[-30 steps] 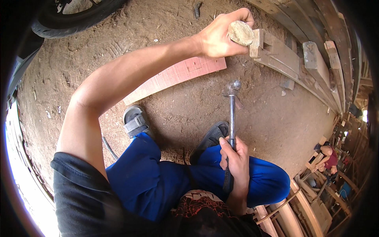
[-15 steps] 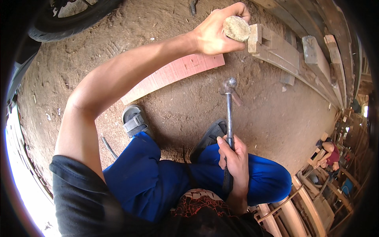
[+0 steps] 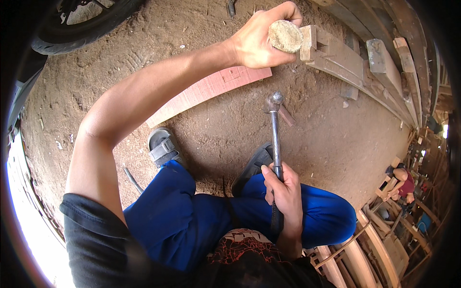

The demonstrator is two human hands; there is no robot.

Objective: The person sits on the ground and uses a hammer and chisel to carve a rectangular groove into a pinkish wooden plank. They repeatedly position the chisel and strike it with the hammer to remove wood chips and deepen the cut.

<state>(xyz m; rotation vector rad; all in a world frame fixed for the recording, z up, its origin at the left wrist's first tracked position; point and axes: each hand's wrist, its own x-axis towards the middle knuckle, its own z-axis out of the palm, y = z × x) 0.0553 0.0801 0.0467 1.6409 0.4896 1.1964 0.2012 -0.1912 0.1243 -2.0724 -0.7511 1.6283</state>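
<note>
My left hand (image 3: 261, 41), at the end of an outstretched arm, is closed round a thick wooden handle (image 3: 286, 36) seen end-on. The handle's round top is pale and frayed; whatever lies below it is hidden. It is right beside the end of a notched wooden beam (image 3: 336, 55). My right hand (image 3: 284, 189) grips a hammer (image 3: 275, 125) by its dark handle, above my right thigh. The hammer's metal shaft and head point away from me, over the dirt floor and apart from the handle in my left hand.
A reddish plank (image 3: 206, 93) lies on the dirt floor under my left forearm. More timber (image 3: 384, 62) is stacked at the far right, with boards (image 3: 360, 259) at the near right. A wheel (image 3: 86, 26) stands far left. Another person (image 3: 403, 185) sits at the right.
The hammer head has shifted slightly left and away from me. My left hand and the wooden handle have moved a touch left, with the grip unchanged.
</note>
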